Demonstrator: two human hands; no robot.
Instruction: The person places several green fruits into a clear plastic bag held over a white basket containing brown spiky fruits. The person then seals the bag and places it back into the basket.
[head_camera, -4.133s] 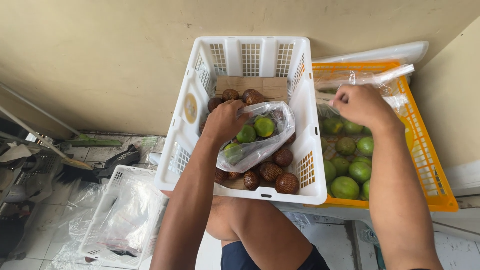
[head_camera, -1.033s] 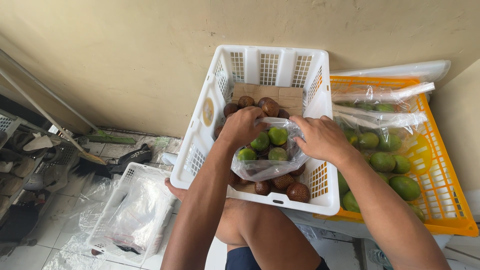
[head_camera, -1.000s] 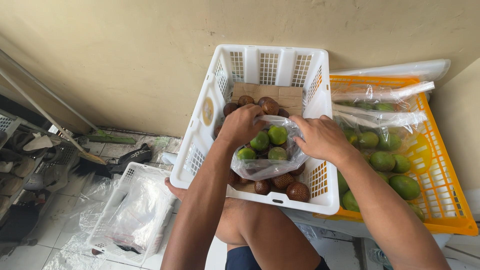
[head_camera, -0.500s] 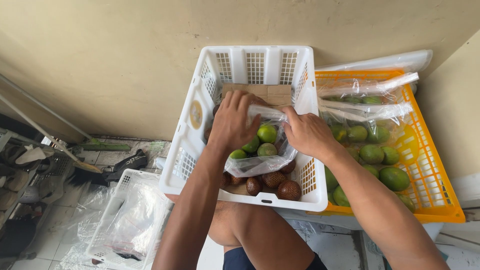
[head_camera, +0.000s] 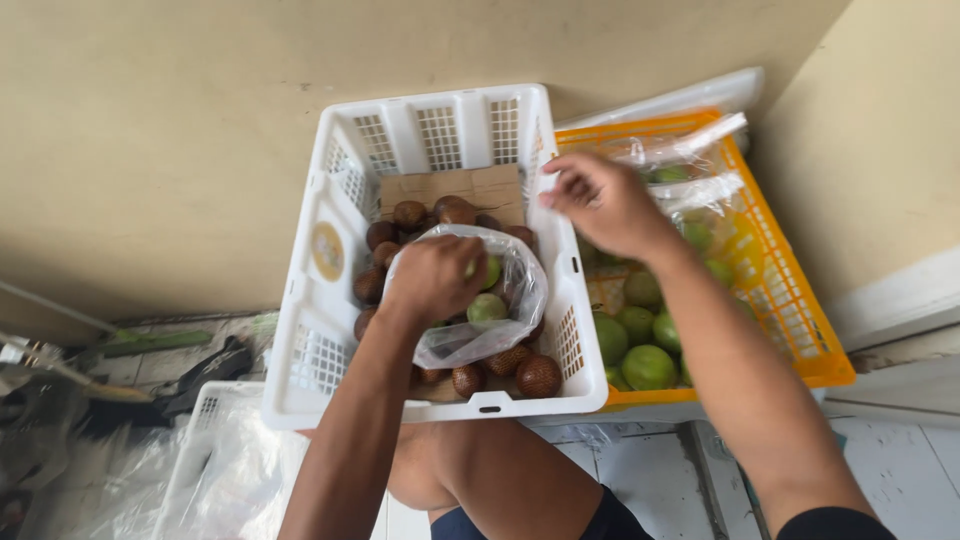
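Observation:
My left hand (head_camera: 435, 278) grips the top of a clear plastic bag (head_camera: 490, 320) with green round fruits inside. The bag rests on brown scaly fruits (head_camera: 525, 372) in a white plastic crate (head_camera: 320, 330). My right hand (head_camera: 600, 200) hovers over the crate's right rim, fingers loosely curled, holding nothing that I can see. To its right stands an orange crate (head_camera: 800, 330) with loose green fruits (head_camera: 640, 345) and clear bags of more.
A piece of cardboard (head_camera: 450, 187) lies at the back of the white crate. A second white basket with plastic bags (head_camera: 230, 470) sits low at the left. A beige wall is behind; my knee is under the white crate.
My right hand has let go of the bag and lifted away toward the right rim. My left hand has kept its grip on the bag's top.

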